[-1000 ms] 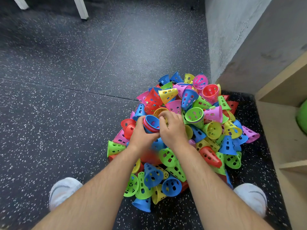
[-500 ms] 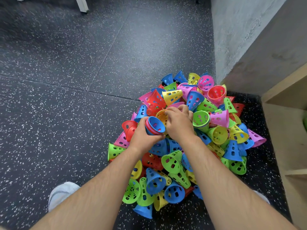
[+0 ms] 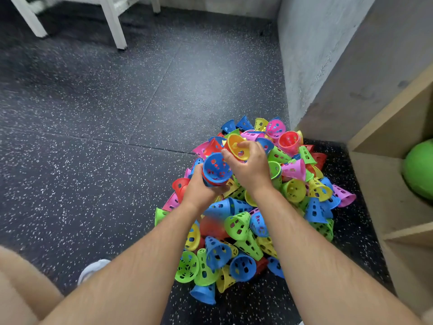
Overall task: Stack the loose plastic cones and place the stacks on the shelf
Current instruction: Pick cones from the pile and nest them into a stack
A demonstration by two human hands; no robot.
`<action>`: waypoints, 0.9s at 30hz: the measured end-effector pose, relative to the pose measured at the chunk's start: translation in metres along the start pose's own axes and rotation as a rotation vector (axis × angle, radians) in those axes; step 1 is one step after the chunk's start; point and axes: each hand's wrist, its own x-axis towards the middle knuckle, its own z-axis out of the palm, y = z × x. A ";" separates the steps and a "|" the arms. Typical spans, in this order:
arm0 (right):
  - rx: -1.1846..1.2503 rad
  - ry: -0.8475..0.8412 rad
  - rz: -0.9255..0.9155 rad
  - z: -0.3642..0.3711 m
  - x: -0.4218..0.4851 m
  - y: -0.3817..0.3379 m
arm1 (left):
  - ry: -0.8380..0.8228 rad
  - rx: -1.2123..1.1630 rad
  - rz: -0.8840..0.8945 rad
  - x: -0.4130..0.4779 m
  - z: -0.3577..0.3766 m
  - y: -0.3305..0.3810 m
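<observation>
The left hand [image 3: 201, 190] gripped a short stack [image 3: 215, 168], blue cone on top, mouth up toward the camera, tip end down in the palm. Touching it, the right hand [image 3: 251, 168] pinched an orange cone [image 3: 235, 146], mouth tilted left. The pile [image 3: 246, 233] lay under both hands. Right of them, a shelf [image 3: 386, 191] held a green ball [image 3: 419, 170].

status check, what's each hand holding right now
Left hand grips short stack, blue on top. Right hand holds yellow cone beside it, not yet nested. Big loose pile below; nothing between them.
</observation>
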 end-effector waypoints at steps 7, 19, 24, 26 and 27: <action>0.069 0.052 -0.017 -0.007 -0.025 0.006 | 0.019 -0.101 -0.025 -0.028 -0.003 -0.014; 0.094 -0.389 0.049 -0.007 -0.040 -0.005 | 0.040 -0.120 -0.003 -0.039 0.004 0.002; -0.030 -0.518 0.059 0.017 -0.048 -0.001 | 0.038 -0.079 -0.002 -0.037 0.002 -0.005; -0.022 -0.480 0.012 0.024 -0.043 0.002 | 0.037 -0.103 -0.010 -0.035 0.000 -0.009; -0.022 -0.425 -0.027 0.027 -0.038 0.007 | 0.040 -0.109 -0.006 -0.034 0.000 -0.007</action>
